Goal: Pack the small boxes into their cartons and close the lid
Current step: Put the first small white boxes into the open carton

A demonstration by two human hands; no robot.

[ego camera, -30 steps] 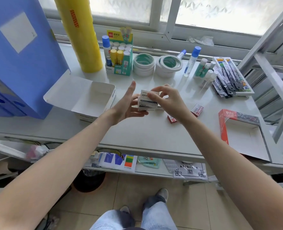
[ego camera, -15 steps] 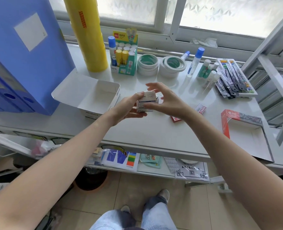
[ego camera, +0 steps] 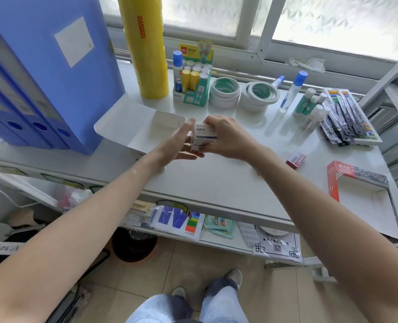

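Note:
A small stack of white boxes (ego camera: 204, 135) with blue print is held above the table, just right of an open white carton (ego camera: 144, 134) whose lid flap lies open to the left. My left hand (ego camera: 179, 145) presses against the stack's left side with the fingers stretched out. My right hand (ego camera: 228, 136) grips the stack from the right and above. A small red box (ego camera: 296, 159) lies on the table to the right. Further right an open red carton (ego camera: 361, 190) sits at the table's front edge.
Blue binders (ego camera: 42, 73) stand at the left, and a tall yellow roll (ego camera: 146, 47) stands behind the carton. A glue stick display (ego camera: 193, 80), tape rolls (ego camera: 242, 94), glue bottles (ego camera: 293, 89) and pen packs (ego camera: 347, 117) line the back. The white table (ego camera: 216, 183) has a shelf below.
Both hands have closed in on the stack of white boxes and carried it slightly left toward the white carton. The view has shifted a little.

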